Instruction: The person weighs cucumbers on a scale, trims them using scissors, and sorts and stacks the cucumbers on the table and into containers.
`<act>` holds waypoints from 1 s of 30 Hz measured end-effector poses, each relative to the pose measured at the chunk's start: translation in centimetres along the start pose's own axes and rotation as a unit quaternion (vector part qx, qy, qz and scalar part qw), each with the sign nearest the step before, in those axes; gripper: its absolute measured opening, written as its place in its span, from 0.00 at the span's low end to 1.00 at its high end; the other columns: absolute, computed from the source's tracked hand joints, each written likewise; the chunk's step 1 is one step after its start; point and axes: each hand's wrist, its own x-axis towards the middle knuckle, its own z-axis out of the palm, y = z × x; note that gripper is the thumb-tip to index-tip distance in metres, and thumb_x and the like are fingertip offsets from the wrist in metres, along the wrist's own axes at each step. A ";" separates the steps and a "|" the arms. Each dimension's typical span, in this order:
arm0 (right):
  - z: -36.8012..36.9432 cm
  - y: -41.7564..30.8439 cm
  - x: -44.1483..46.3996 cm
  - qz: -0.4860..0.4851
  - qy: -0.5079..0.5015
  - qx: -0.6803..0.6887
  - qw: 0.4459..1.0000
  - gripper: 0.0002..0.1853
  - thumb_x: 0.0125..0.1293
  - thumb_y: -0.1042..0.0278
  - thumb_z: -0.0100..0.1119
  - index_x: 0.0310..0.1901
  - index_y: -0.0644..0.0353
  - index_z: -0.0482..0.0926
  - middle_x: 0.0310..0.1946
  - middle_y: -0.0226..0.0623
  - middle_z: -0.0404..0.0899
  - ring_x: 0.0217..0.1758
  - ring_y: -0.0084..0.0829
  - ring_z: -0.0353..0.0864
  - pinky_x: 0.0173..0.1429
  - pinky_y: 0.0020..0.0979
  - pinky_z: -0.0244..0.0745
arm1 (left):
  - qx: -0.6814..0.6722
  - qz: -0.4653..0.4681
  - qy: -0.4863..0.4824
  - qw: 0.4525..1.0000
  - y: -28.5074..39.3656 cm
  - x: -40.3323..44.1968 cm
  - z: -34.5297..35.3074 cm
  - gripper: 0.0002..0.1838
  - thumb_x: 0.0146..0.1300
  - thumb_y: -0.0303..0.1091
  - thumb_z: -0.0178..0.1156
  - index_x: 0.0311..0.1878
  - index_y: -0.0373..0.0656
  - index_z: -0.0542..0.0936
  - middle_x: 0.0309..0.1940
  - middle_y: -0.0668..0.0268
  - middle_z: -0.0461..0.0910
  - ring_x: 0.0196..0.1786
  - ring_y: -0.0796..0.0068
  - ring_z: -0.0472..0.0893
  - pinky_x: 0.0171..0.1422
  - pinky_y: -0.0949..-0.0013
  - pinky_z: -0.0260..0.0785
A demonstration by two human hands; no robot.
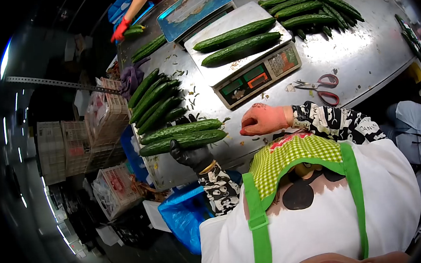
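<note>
Two cucumbers (184,137) lie side by side near the table's front edge, and my left hand (191,155), in a black glove, is closed around them from below. My right hand (264,119), in an orange-red glove, hovers to their right with its fingers curled; whether it holds anything small is hidden. Beyond my hands stands a digital scale (257,81) with two more cucumbers (238,42) on its plate. A pile of cucumbers (155,100) sits just behind the pair at my left hand.
Red-handled scissors (322,86) lie right of the scale. More cucumbers (309,8) are heaped at the back right. A second scale with a blue tray (194,10) stands behind. A co-worker's red-gloved hand (121,30) touches cucumbers at the far left. A blue bag (179,212) hangs below.
</note>
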 end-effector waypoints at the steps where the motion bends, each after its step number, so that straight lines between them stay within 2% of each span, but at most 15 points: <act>1: -0.1 0.8 -0.3 0.013 0.006 -0.094 0.995 0.21 0.72 0.47 0.58 0.40 0.60 0.86 0.32 0.45 0.86 0.38 0.43 0.86 0.45 0.41 0.78 | 0.020 0.000 0.012 1.000 0.0 0.1 -0.3 0.28 0.63 0.45 0.61 0.64 0.43 0.78 0.60 0.53 0.82 0.62 0.53 0.80 0.74 0.40 0.66; 3: 0.4 3.3 -0.6 0.042 0.011 -0.272 0.961 0.23 0.71 0.43 0.57 0.37 0.57 0.87 0.30 0.44 0.85 0.38 0.42 0.86 0.48 0.42 0.78 | 0.063 -0.003 0.044 0.997 0.1 -0.4 -0.5 0.30 0.63 0.45 0.63 0.66 0.43 0.77 0.64 0.53 0.79 0.65 0.52 0.78 0.73 0.40 0.68; 4: 1.0 5.3 -0.8 -0.017 0.036 -0.384 0.922 0.20 0.68 0.44 0.58 0.35 0.54 0.86 0.30 0.38 0.85 0.44 0.41 0.85 0.56 0.45 0.75 | 0.030 -0.019 0.008 0.999 0.3 -0.8 -2.0 0.28 0.64 0.43 0.62 0.65 0.41 0.77 0.62 0.52 0.81 0.64 0.53 0.79 0.72 0.41 0.69; 5: 0.6 5.8 -1.3 -0.016 0.010 -0.395 0.918 0.20 0.62 0.49 0.62 0.48 0.54 0.85 0.41 0.38 0.85 0.53 0.44 0.81 0.63 0.48 0.70 | 0.099 0.002 0.026 0.995 0.2 -1.2 -2.4 0.26 0.65 0.42 0.61 0.64 0.41 0.78 0.60 0.52 0.82 0.63 0.53 0.80 0.70 0.44 0.71; 8: 0.8 8.7 -2.9 -0.047 0.057 -0.389 0.918 0.39 0.57 0.52 0.64 0.71 0.55 0.70 0.59 0.46 0.78 0.63 0.47 0.76 0.67 0.47 0.68 | 0.217 -0.012 0.063 0.974 0.2 -1.7 -3.7 0.27 0.63 0.35 0.64 0.67 0.42 0.74 0.55 0.55 0.82 0.57 0.57 0.82 0.66 0.49 0.75; 10: -0.4 8.5 -3.9 -0.014 0.029 -0.326 0.945 0.38 0.58 0.52 0.64 0.71 0.55 0.70 0.58 0.46 0.78 0.63 0.47 0.76 0.68 0.45 0.68 | 0.332 0.025 0.071 0.940 0.2 -2.2 -5.2 0.31 0.61 0.28 0.66 0.68 0.42 0.72 0.53 0.57 0.81 0.54 0.59 0.82 0.65 0.52 0.76; 13: -2.7 6.5 -5.1 0.096 -0.049 -0.297 0.949 0.30 0.62 0.48 0.63 0.62 0.56 0.78 0.58 0.44 0.80 0.62 0.44 0.78 0.67 0.42 0.69 | 0.540 0.028 0.111 0.834 -0.4 -3.2 -2.8 0.37 0.55 0.18 0.67 0.70 0.42 0.69 0.51 0.61 0.78 0.52 0.64 0.81 0.64 0.56 0.75; 15: -4.7 4.8 -4.9 0.206 -0.144 -0.308 0.918 0.25 0.63 0.48 0.62 0.56 0.55 0.82 0.57 0.43 0.80 0.62 0.43 0.78 0.67 0.43 0.70 | 0.685 0.099 -0.013 0.722 -0.4 -2.8 -3.1 0.43 0.48 0.16 0.68 0.73 0.42 0.69 0.63 0.58 0.77 0.60 0.66 0.80 0.66 0.61 0.74; 16: -4.8 5.5 -5.1 0.192 -0.109 -0.282 0.934 0.19 0.64 0.51 0.63 0.49 0.55 0.85 0.56 0.42 0.81 0.60 0.44 0.79 0.64 0.43 0.72 | 0.710 0.090 -0.054 0.696 -0.4 -3.2 -3.1 0.44 0.47 0.16 0.68 0.73 0.42 0.70 0.67 0.58 0.75 0.62 0.67 0.79 0.67 0.62 0.73; 19: -4.6 7.2 -6.6 -0.032 0.070 -0.316 0.946 0.22 0.64 0.54 0.65 0.57 0.55 0.82 0.56 0.44 0.80 0.57 0.46 0.80 0.61 0.43 0.74 | 0.769 0.026 -0.131 0.625 -1.4 -3.3 1.0 0.41 0.47 0.17 0.65 0.71 0.37 0.74 0.69 0.52 0.76 0.65 0.64 0.81 0.67 0.65 0.72; 20: -4.4 7.0 -6.6 -0.042 0.110 -0.344 0.931 0.28 0.67 0.56 0.65 0.66 0.59 0.75 0.57 0.47 0.80 0.60 0.47 0.80 0.63 0.43 0.75 | 0.798 0.026 -0.159 0.581 -1.7 -3.2 1.5 0.39 0.48 0.18 0.64 0.70 0.35 0.74 0.67 0.52 0.78 0.63 0.63 0.82 0.66 0.65 0.72; 22: -3.8 7.0 -6.0 -0.008 0.148 -0.147 0.978 0.31 0.68 0.60 0.67 0.70 0.61 0.70 0.58 0.48 0.80 0.62 0.44 0.80 0.66 0.38 0.75 | 0.841 0.032 -0.168 0.513 -2.3 -3.5 2.5 0.38 0.47 0.29 0.69 0.66 0.34 0.76 0.58 0.52 0.83 0.57 0.57 0.85 0.61 0.62 0.75; 25: -4.1 6.4 -3.4 0.029 0.159 0.095 0.982 0.31 0.75 0.60 0.62 0.73 0.67 0.65 0.65 0.48 0.77 0.66 0.35 0.78 0.69 0.33 0.73 | 0.881 -0.003 -0.227 0.415 -3.5 -3.5 4.4 0.50 0.38 0.52 0.78 0.65 0.35 0.75 0.45 0.54 0.85 0.47 0.48 0.85 0.53 0.54 0.77; 26: -4.5 5.5 -2.8 0.054 0.137 0.120 0.982 0.31 0.75 0.55 0.60 0.71 0.67 0.67 0.65 0.50 0.77 0.67 0.38 0.78 0.70 0.34 0.73 | 0.852 0.082 -0.280 0.434 -4.2 -3.8 2.7 0.47 0.43 0.51 0.74 0.67 0.39 0.74 0.43 0.54 0.83 0.45 0.50 0.83 0.49 0.51 0.74; 30: -3.8 5.2 -0.9 0.089 0.052 0.000 0.995 0.39 0.72 0.41 0.60 0.72 0.66 0.67 0.66 0.55 0.76 0.68 0.47 0.77 0.70 0.39 0.72 | 0.851 0.068 -0.346 0.389 -7.2 -4.2 0.2 0.56 0.38 0.58 0.77 0.73 0.43 0.68 0.45 0.58 0.75 0.48 0.53 0.76 0.53 0.50 0.65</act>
